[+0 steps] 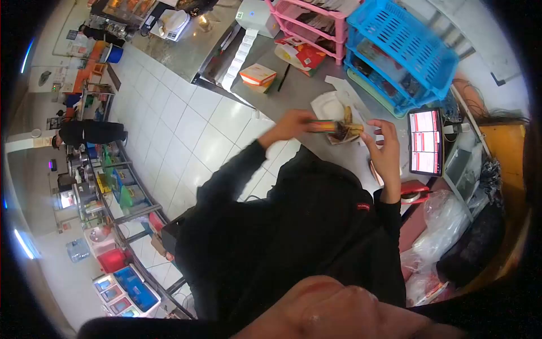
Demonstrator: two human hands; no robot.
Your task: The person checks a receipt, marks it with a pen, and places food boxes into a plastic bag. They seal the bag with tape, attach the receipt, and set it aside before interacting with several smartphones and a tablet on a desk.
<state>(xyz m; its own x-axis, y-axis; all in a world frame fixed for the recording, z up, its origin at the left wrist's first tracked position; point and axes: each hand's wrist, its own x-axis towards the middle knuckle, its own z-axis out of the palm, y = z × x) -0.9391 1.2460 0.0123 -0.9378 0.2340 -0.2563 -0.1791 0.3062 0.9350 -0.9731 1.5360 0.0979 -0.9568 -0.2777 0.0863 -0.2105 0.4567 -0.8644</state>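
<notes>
On the steel counter lies an unfolded white paper food box [324, 103] with yellow-brown pieces of food [351, 125] in it. My left hand [291, 125] is closed around a small cylindrical container [323, 126] with an orange and dark label, held sideways. Its far end is over the box, beside a dark patch on the food. My right hand [387, 150] is at the box's right side, thumb and forefinger curved about its edge, close to the food. Just what its fingertips press on is small and partly hidden.
Blue stacked baskets [403, 48] and a pink rack [310, 25] stand at the back. A lit tablet [425, 141] is at right. An orange-and-white box [258, 77] and a red-and-yellow package [299, 55] are at left. A person in black [90, 133] stands across the floor.
</notes>
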